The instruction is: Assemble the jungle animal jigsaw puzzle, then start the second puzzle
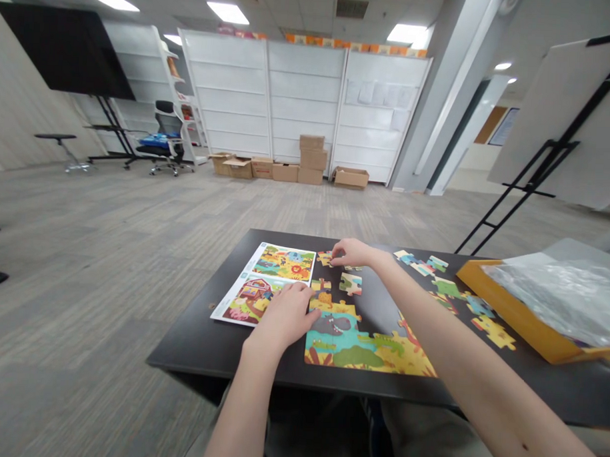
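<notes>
Dark bench bears a partly joined puzzle, left hand open at its edge, right hand at a far yellow piece, grip closure indeterminable; piece-handling appears in progress, the next move calling for tab alignment.

The partly assembled hippo jigsaw lies flat beside the printed picture sheet, loose pieces scattered nearby.

Bare R forearm w/ dk spot
</notes>
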A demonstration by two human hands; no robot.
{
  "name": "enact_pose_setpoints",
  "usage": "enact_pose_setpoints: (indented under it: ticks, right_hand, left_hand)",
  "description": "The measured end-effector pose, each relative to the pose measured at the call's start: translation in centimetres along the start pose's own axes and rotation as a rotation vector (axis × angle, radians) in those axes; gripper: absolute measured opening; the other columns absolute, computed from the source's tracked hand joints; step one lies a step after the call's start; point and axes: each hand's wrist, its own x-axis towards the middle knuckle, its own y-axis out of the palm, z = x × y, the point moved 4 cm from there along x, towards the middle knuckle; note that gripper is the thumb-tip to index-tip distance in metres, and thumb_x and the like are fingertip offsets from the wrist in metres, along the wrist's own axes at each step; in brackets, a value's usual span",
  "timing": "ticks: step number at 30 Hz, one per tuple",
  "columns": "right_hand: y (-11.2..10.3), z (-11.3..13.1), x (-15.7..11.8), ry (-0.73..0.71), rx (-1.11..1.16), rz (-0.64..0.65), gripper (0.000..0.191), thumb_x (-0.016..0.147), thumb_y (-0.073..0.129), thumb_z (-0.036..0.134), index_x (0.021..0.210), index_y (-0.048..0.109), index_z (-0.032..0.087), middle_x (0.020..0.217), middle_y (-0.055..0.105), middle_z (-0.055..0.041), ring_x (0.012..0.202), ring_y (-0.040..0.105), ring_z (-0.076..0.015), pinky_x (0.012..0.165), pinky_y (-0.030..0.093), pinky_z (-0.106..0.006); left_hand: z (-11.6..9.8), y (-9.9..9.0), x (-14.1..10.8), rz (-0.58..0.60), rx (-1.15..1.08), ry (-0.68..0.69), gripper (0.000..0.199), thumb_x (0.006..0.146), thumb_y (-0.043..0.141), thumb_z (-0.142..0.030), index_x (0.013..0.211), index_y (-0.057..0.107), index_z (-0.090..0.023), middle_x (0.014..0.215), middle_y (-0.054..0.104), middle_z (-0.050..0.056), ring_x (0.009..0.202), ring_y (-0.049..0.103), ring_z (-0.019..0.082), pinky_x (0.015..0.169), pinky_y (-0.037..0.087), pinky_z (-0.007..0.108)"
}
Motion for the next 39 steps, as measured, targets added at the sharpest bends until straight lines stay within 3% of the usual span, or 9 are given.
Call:
enact_pose_setpoints:
  ticks: [6, 10, 13, 17, 24, 27, 32, 35, 39]
  right_hand:
    - [0.3, 0.5, -5.8, 0.024, 0.056, 0.037, 0.028, 0.07, 0.082, 0.04, 0.093, 0.081, 0.025, 0.099, 0.077, -0.0055, 0.089, 0.069, -0.0249, 0.074, 0.048, -0.03]
    - [1.0, 1.3, -8.2, 0.012, 0.055, -0.008, 0.032, 0.073, 0.08, 0.041, 0.1, 0.078, 0.023, 0.108, 0.076, -0.0069, 0.098, 0.069, -0.0269, 0.081, 0.05, -0.032]
    - [1.4, 1.8, -8.8, 0.012, 0.019, -0.067, 0.038, 0.076, 0.079, 0.046, 0.103, 0.076, 0.021, 0.111, 0.076, -0.0094, 0.106, 0.067, -0.0295, 0.087, 0.049, -0.035]
    - [1.6, 2.4, -9.1, 0.075, -0.029, -0.115, 0.045, 0.075, 0.079, 0.057, 0.101, 0.075, 0.02, 0.106, 0.075, -0.0116, 0.103, 0.067, -0.0315, 0.084, 0.05, -0.036]
    - [1.9, 3.6, -9.3, 0.069, -0.02, -0.166, 0.025, 0.08, 0.075, 0.043, 0.089, 0.069, 0.02, 0.095, 0.073, -0.0095, 0.093, 0.067, -0.027, 0.077, 0.047, -0.033]
    - [1.3, 2.3, -9.6, 0.053, -0.014, -0.212, 0.025, 0.077, 0.074, 0.039, 0.092, 0.067, 0.021, 0.096, 0.073, -0.0084, 0.093, 0.066, -0.0263, 0.078, 0.047, -0.032]
    - [-0.3, -2.4, -9.8, 0.124, -0.036, -0.37, 0.037, 0.075, 0.07, 0.031, 0.11, 0.065, 0.018, 0.107, 0.073, -0.0099, 0.099, 0.065, -0.0274, 0.084, 0.047, -0.033]
    - [0.1, -4.0, -8.9, 0.083, -0.076, -0.364, 0.038, 0.073, 0.069, 0.027, 0.109, 0.068, 0.017, 0.108, 0.074, -0.0102, 0.102, 0.064, -0.0284, 0.091, 0.047, -0.035]
    - [1.6, -4.0, -7.5, 0.031, -0.094, -0.321, 0.044, 0.073, 0.069, 0.029, 0.116, 0.073, 0.019, 0.116, 0.072, -0.0107, 0.108, 0.062, -0.0288, 0.097, 0.044, -0.037]
  left_hand:
    - [-0.2, 0.0, -0.1, 0.011, 0.017, -0.001, 0.035, 0.092, 0.061, -0.034, 0.122, 0.067, -0.017, 0.129, 0.065, 0.014, 0.126, 0.057, 0.033, 0.11, 0.044, 0.044]
    - [-0.2, 0.1, -0.1, 0.01, 0.026, -0.014, 0.036, 0.092, 0.061, -0.034, 0.122, 0.067, -0.017, 0.129, 0.065, 0.014, 0.127, 0.056, 0.033, 0.111, 0.043, 0.044]
    - [-0.3, 0.1, -0.1, 0.011, 0.031, -0.025, 0.036, 0.092, 0.061, -0.033, 0.124, 0.066, -0.018, 0.129, 0.065, 0.013, 0.127, 0.057, 0.032, 0.111, 0.042, 0.043]
    - [-0.5, -0.1, -0.1, 0.007, 0.033, -0.046, 0.033, 0.092, 0.061, -0.031, 0.122, 0.067, -0.019, 0.127, 0.066, 0.012, 0.123, 0.058, 0.032, 0.108, 0.044, 0.043]
    - [-0.4, 0.1, -0.1, 0.004, 0.064, -0.05, 0.031, 0.094, 0.059, -0.033, 0.119, 0.066, -0.017, 0.124, 0.066, 0.012, 0.122, 0.059, 0.031, 0.108, 0.044, 0.043]
    - [-0.5, 0.1, 0.0, 0.009, 0.073, -0.049, 0.032, 0.095, 0.058, -0.033, 0.121, 0.066, -0.016, 0.125, 0.066, 0.012, 0.123, 0.058, 0.031, 0.108, 0.044, 0.043]
    - [-1.0, 0.0, -0.2, 0.016, 0.096, -0.048, 0.034, 0.096, 0.056, -0.032, 0.124, 0.065, -0.015, 0.127, 0.065, 0.014, 0.123, 0.057, 0.032, 0.107, 0.045, 0.045]
    - [-1.1, 0.0, -0.3, 0.02, 0.106, -0.055, 0.034, 0.096, 0.055, -0.033, 0.123, 0.064, -0.014, 0.126, 0.065, 0.015, 0.123, 0.057, 0.033, 0.106, 0.045, 0.046]
    - [-1.1, -0.1, -0.3, 0.03, 0.1, -0.056, 0.034, 0.096, 0.055, -0.034, 0.123, 0.063, -0.015, 0.126, 0.065, 0.014, 0.124, 0.057, 0.032, 0.106, 0.045, 0.045]
